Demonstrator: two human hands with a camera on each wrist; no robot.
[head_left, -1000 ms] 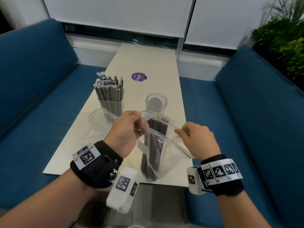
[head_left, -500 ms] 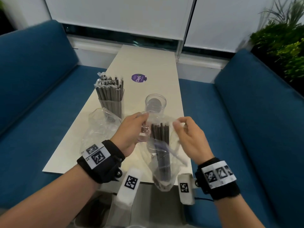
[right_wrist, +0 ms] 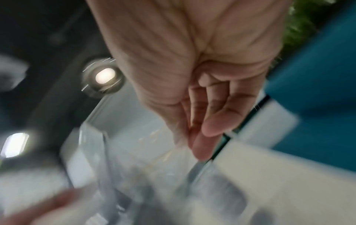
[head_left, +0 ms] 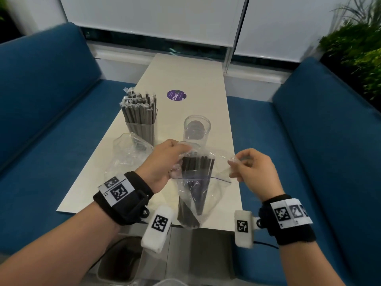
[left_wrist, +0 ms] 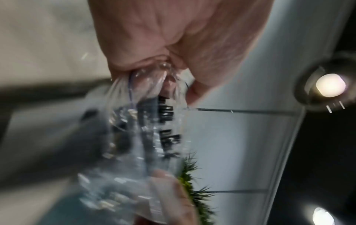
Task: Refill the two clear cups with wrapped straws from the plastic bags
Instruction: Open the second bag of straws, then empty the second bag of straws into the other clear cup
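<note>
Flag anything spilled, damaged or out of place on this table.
Nothing spilled or damaged. The only loose item is an empty, crumpled clear plastic bag lying beside the straw-filled clear cup. The second clear cup stands upright and empty, while both hands pinch open the straw-filled zip bag.

The table's [head_left: 185,75] far end lies bare; the filled cup [head_left: 140,120], empty cup [head_left: 196,129] and crumpled bag [head_left: 125,153] crowd its middle.
</note>
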